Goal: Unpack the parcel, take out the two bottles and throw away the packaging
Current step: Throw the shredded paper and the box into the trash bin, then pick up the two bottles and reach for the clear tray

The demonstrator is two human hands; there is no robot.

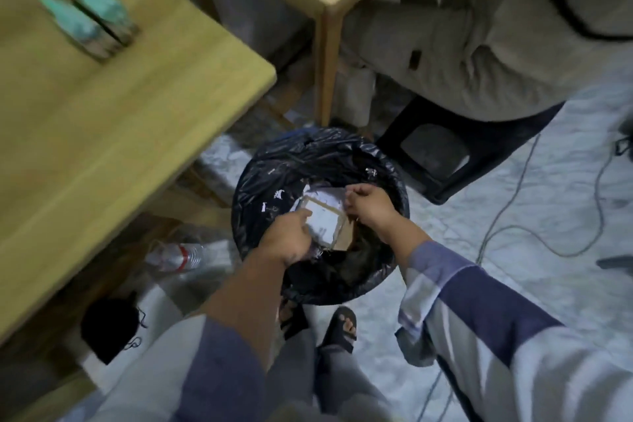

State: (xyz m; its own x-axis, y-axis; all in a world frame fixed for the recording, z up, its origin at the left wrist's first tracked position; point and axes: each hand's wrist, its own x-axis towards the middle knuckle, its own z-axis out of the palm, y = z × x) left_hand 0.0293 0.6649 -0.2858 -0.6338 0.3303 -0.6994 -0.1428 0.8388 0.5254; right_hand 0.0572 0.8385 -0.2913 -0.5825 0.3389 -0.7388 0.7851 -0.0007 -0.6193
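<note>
Grips: your left hand and right hand are pinching the cardboard packaging over the bin.
Handling: it is looking light and stiff; edges at 9 and 3 o'clock are serving well.

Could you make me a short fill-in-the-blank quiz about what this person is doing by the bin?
1. Both hands, left hand and right hand, hold the flat brown cardboard packaging over the round bin lined with a ____ plastic bag.
2. The two teal-capped bottles stand on the ____ wooden table.
3. A clear plastic water bottle lies on the ____ under that table.

Missing words: black; light; floor
</note>
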